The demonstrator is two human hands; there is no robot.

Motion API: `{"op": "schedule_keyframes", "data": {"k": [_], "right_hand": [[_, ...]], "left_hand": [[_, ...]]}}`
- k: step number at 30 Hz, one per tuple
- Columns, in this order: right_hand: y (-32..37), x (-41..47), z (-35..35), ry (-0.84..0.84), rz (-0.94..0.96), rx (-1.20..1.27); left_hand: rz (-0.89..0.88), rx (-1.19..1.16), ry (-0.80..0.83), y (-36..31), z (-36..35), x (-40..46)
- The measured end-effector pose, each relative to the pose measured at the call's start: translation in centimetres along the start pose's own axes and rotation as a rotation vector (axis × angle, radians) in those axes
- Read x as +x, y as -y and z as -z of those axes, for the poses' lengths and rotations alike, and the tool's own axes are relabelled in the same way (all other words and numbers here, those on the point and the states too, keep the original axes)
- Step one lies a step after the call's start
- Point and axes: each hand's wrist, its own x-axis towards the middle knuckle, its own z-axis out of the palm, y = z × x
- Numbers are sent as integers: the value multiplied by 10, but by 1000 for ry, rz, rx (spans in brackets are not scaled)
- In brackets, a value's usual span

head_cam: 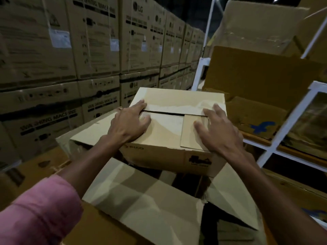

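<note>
One small box (166, 131) is seen resting on the edge of one larger open box (141, 195), with its top flaps folded shut. Two hands are laid on it. The left hand (130, 122) and the right hand (219, 129) are both spread flat and pressed on the flaps beside the seam, probably so that these are kept closed. Stacked cartons (53, 50) are seen to the left and one white rack (200, 71) to the right.

stacked cartons (70, 59) wall the left, white rack (276, 144) the right.
</note>
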Motion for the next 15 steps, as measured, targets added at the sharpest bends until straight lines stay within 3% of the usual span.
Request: {"op": "schedule_keyframes", "data": {"k": [7, 15], "right_hand": [[22, 4, -21, 117, 41, -29], [2, -28, -82, 330, -58, 38]], "left_hand": [[69, 82, -15, 31, 8, 14], [80, 170, 169, 64, -30, 8]]}}
